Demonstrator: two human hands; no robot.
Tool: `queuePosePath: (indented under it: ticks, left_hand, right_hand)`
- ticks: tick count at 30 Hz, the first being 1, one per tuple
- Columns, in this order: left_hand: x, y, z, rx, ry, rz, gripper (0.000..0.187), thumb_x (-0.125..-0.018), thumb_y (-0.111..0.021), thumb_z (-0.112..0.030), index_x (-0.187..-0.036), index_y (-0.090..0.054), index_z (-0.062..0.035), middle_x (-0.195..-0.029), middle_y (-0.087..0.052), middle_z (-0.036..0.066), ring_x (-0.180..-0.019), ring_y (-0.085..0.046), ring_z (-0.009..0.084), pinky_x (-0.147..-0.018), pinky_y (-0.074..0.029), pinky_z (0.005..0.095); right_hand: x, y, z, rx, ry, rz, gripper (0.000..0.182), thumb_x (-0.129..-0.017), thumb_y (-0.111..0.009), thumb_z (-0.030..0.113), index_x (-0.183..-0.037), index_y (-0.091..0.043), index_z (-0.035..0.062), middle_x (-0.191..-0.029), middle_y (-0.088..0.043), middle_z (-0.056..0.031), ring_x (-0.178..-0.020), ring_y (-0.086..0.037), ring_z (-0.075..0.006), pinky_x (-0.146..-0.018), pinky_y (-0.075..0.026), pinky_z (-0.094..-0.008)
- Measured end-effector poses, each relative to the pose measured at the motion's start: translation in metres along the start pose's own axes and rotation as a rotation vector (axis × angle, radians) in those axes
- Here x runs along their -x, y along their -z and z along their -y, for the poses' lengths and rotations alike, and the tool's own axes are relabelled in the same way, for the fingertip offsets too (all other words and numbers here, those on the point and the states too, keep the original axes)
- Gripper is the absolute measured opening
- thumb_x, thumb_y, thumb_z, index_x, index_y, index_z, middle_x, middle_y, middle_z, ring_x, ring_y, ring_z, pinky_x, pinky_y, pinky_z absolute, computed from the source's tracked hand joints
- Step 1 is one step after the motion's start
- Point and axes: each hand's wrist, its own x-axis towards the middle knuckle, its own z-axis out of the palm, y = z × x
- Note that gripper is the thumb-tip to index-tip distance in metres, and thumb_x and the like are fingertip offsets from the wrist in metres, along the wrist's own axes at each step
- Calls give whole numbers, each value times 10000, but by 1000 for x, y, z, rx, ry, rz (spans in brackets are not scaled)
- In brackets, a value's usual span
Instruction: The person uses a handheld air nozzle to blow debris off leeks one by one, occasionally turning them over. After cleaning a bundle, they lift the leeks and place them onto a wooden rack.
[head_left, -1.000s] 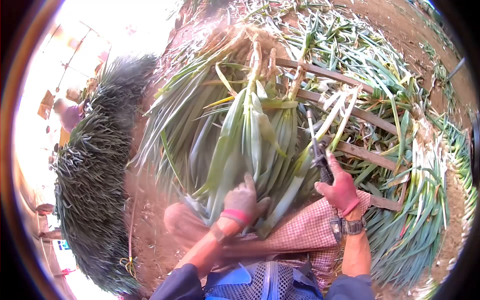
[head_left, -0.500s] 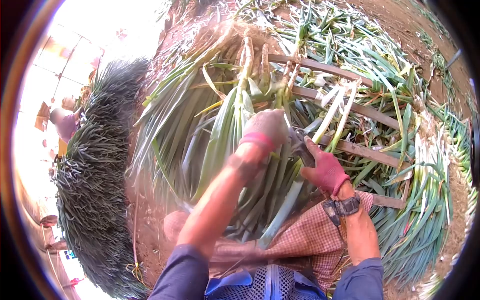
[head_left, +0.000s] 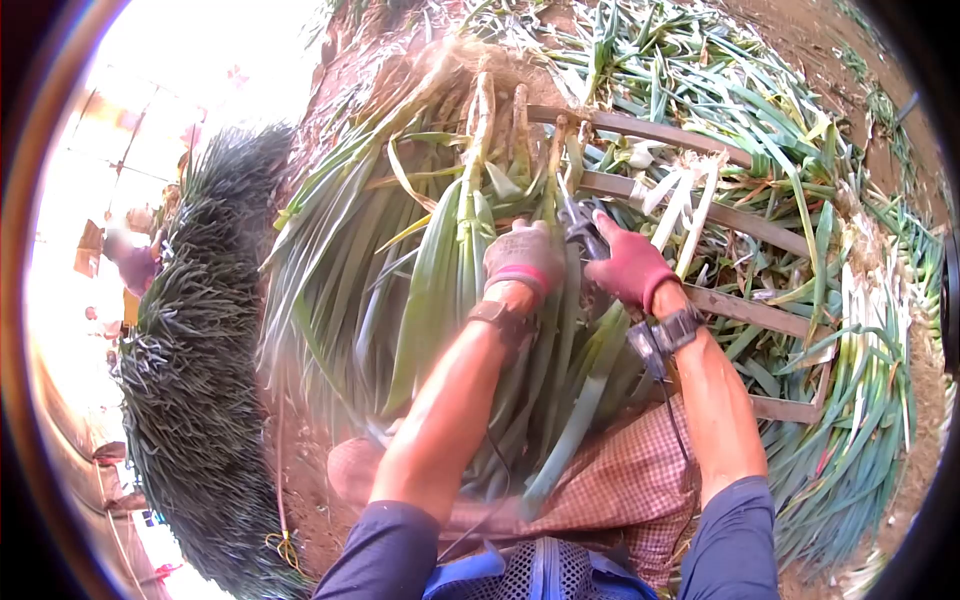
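Observation:
My left hand (head_left: 524,256), in a dirt-stained glove with a pink cuff, is closed around the leaves of a long green onion (head_left: 552,185). My right hand (head_left: 630,262), in a pink glove, grips dark-handled shears (head_left: 582,228). Their metal tip points up and lies right beside the stalk above my left hand. Under both hands spreads a thick heap of green onions (head_left: 350,270), roots and pale stalks at the far end, leaves toward me. Two trimmed white stalks (head_left: 690,225) lie just right of my right hand.
A wooden slatted frame (head_left: 750,310) stands at the right, over loose leaves. Beyond it lies a row of green onions (head_left: 860,400). A tall dark-green stack of onions (head_left: 200,380) rises at the left, with a person (head_left: 135,260) behind it. Checked cloth (head_left: 620,470) covers my legs.
Both hands have moved slightly apart; the right hand and shears have moved up, bringing the metal tip beside the upper stalk. The left hand remains closed on the leaves.

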Motion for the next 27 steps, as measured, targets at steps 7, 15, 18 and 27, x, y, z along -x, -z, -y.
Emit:
queuePosePath:
  ticks: [7,15,18,27]
  left_hand:
    - [-19,1,-8,-43,76,71,597,-944,-674,-471,-1363,-641,-48,-1442,-600,230,-1270,-657,405,-1059,-532,517]
    - [-42,8,-4,101,163,202,594,-842,-777,-477,-1234,-755,-31,-1225,-749,238,-1175,-730,364,-996,-574,453]
    - [-41,3,-1,126,178,201,566,-802,-816,-464,-1144,-807,-13,-1147,-785,225,-1129,-756,367,-958,-597,438]
    - [-12,-16,-3,128,163,119,546,-858,-782,-399,-1226,-709,-3,-1192,-756,261,-1151,-735,398,-1000,-575,462]
  right_hand:
    - [-76,9,2,-70,3,-108,915,-783,-670,302,-1631,-408,83,-1206,-738,-273,-1104,-729,-397,-969,-565,-442]
    - [-24,-11,-32,-152,81,-22,963,-791,-700,292,-1660,-351,70,-1029,-754,-265,-878,-737,-356,-822,-572,-430]
    - [37,-9,-38,-238,64,104,989,-764,-776,317,-1632,-395,39,-1101,-752,-263,-874,-753,-329,-851,-579,-401]
    - [107,-23,-58,-181,148,124,966,-776,-785,279,-1629,-393,49,-1067,-731,-322,-943,-764,-391,-929,-577,-411]
